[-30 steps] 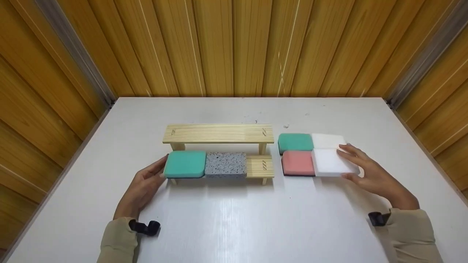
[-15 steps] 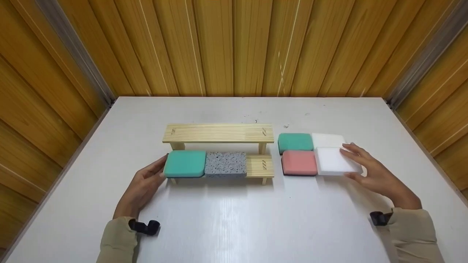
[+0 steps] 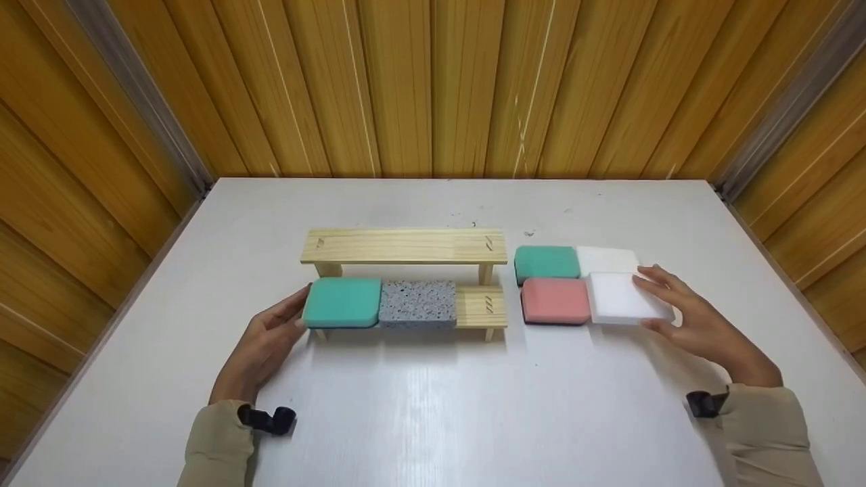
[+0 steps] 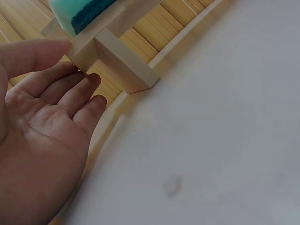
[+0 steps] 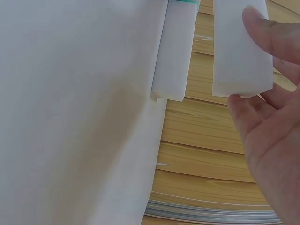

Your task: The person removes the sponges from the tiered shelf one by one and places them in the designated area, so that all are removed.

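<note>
My right hand (image 3: 697, 325) pinches a white sponge block (image 3: 626, 297) between thumb and fingers. In the right wrist view the block hangs raised, apart from a second white block (image 5: 174, 51) on the table. My left hand (image 3: 267, 341) touches the left end of the lower wooden stand (image 3: 482, 308) with thumb and fingertips, its fingers fairly straight. On that stand lie a green scrub sponge (image 3: 343, 301), dark underneath, and a grey speckled block (image 3: 418, 303), side by side. Bare wood shows at the stand's right end.
Behind stands a taller wooden stand (image 3: 404, 245), with nothing on it. Right of the stands, a pink scrub sponge (image 3: 555, 299) and another green scrub sponge (image 3: 547, 262) lie on the white table (image 3: 419, 406). Wood-patterned panels (image 3: 433, 88) rise behind the table.
My right hand has shifted slightly right with the white block, uncovering more of the pink sponge's right side. The left hand has stayed at the stand's end.
</note>
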`<action>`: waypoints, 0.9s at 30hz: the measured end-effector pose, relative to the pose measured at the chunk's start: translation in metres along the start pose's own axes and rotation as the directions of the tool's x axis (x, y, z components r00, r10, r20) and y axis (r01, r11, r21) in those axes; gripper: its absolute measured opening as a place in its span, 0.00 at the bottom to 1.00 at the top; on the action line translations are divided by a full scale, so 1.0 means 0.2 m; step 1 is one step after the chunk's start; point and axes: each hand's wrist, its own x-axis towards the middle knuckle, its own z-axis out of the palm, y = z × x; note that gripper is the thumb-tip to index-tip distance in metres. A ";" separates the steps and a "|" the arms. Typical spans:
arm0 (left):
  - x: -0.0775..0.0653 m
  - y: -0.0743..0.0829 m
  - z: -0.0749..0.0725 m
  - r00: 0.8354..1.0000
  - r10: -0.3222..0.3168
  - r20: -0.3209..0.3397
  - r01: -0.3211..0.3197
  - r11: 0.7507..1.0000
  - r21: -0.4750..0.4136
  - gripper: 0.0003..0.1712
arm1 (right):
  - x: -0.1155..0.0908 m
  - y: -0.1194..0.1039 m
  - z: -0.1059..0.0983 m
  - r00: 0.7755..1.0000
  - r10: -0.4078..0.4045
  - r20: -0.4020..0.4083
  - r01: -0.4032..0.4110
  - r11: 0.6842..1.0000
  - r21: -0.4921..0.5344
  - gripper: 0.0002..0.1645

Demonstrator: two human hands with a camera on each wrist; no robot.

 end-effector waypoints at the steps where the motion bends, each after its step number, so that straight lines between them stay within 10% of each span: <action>1: 0.00 0.00 0.00 1.000 0.000 -0.001 0.000 1.000 -0.001 0.38 | 0.00 0.00 0.00 1.000 0.003 0.002 -0.002 1.000 -0.003 0.39; 11: 0.00 -0.01 0.01 0.999 0.045 0.021 -0.045 0.999 0.006 0.39 | -0.01 0.02 0.00 0.999 -0.030 -0.033 0.030 0.999 0.022 0.39; 27: 0.01 -0.01 0.00 0.999 0.047 0.021 -0.048 0.999 0.017 0.39 | -0.01 0.03 -0.01 0.978 0.176 0.109 -0.184 0.981 0.065 0.39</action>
